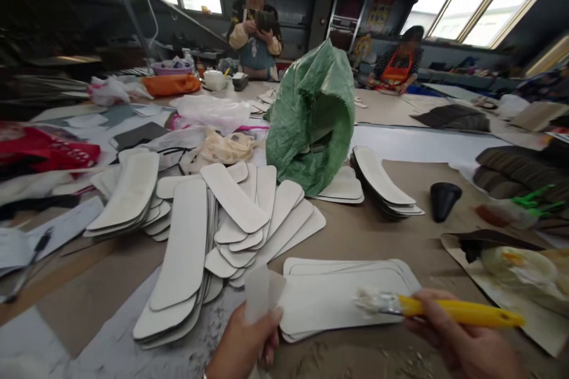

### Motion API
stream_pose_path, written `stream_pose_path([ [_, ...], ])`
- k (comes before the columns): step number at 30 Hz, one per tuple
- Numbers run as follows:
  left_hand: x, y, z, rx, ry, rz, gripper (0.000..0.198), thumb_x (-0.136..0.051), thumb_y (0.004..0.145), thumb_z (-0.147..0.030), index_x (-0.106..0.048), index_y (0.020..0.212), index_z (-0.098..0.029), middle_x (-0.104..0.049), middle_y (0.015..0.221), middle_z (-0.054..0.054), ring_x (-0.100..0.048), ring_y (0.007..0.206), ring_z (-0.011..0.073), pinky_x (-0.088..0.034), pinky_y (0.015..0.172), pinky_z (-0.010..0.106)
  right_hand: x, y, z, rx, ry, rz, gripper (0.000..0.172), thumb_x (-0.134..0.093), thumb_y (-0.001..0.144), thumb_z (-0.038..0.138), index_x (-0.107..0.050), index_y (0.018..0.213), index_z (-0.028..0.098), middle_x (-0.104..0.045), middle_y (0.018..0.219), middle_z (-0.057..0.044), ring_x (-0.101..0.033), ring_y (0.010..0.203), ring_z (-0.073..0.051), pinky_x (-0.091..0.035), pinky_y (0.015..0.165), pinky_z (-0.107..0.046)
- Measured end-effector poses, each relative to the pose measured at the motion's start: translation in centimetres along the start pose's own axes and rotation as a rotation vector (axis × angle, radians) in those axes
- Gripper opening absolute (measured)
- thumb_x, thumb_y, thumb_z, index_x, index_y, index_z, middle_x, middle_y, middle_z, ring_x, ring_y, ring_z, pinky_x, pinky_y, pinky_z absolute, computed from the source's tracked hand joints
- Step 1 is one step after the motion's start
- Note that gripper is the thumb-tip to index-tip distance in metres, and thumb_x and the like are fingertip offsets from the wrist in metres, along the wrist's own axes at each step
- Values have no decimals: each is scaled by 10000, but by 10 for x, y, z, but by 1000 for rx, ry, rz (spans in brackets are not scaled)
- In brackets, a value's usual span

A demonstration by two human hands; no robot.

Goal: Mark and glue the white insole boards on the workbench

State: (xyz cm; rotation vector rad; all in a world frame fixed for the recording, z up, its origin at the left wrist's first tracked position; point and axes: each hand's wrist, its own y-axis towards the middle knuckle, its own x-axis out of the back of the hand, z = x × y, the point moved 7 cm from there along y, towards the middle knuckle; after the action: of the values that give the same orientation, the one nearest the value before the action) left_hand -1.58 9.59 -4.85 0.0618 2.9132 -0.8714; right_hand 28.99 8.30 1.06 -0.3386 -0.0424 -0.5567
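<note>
In my right hand point(457, 331) is a paintbrush point(453, 310) with a yellow handle, my fingers closed round it. Its whitish bristles lie over a small stack of white curved panels point(329, 299) with rounded corners, on the table in front of me. At the left end of that stack, my left hand point(249, 337) pinches some thin, translucent pale strips point(262, 293) between thumb and fingers. Beyond my left hand spreads a fanned pile of similar white panels point(267, 213), with a taller stack point(182, 249) beside it.
A green woven sack point(311, 124) stands behind the panels. To the right are a black cone-shaped object point(444, 200) and a round tub point(520, 266) of pale stuff. A pen point(33, 260) lies at left. Two people point(255, 29) work across the table.
</note>
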Motion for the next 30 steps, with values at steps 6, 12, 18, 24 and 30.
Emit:
stream_pose_path([
  [6,3,0,-1,65,-70,77,411,-635,538,-495,-501,417,-126,-423,322,-18,-345,292,59,-212,355,196,-109,-44,-13,-55,50,303,299,-680,605,441,-588,702,174,-589,617,6,-586,582,-157,-511,570,-257],
  [12,1,-2,-1,73,-128,110,376,-631,555,-458,-512,438,-122,-435,345,-16,-354,294,63,-212,349,199,-93,-37,-2,9,-110,182,345,-670,597,471,-591,745,170,-604,643,-6,-606,588,-180,-494,555,-260],
  [18,1,-1,-1,66,-140,135,358,-633,559,-457,-527,470,-126,-466,382,-14,-359,300,63,-211,355,203,-121,-49,-5,-23,-17,291,309,-652,623,464,-564,696,177,-588,604,7,-584,572,-160,-490,565,-261],
  [24,3,0,2,74,-99,127,357,-612,579,-437,-540,439,-118,-413,314,-22,-321,303,59,-195,377,205,-118,-42,-4,40,-145,338,281,-637,642,451,-566,705,187,-584,631,12,-590,593,-163,-463,576,-250],
  [30,7,2,10,56,6,17,372,-580,565,-464,-513,402,-136,-396,289,-22,-314,285,76,-211,364,215,-87,-30,9,208,-387,226,269,-583,677,466,-569,719,201,-573,637,-7,-576,599,-186,-458,575,-278],
])
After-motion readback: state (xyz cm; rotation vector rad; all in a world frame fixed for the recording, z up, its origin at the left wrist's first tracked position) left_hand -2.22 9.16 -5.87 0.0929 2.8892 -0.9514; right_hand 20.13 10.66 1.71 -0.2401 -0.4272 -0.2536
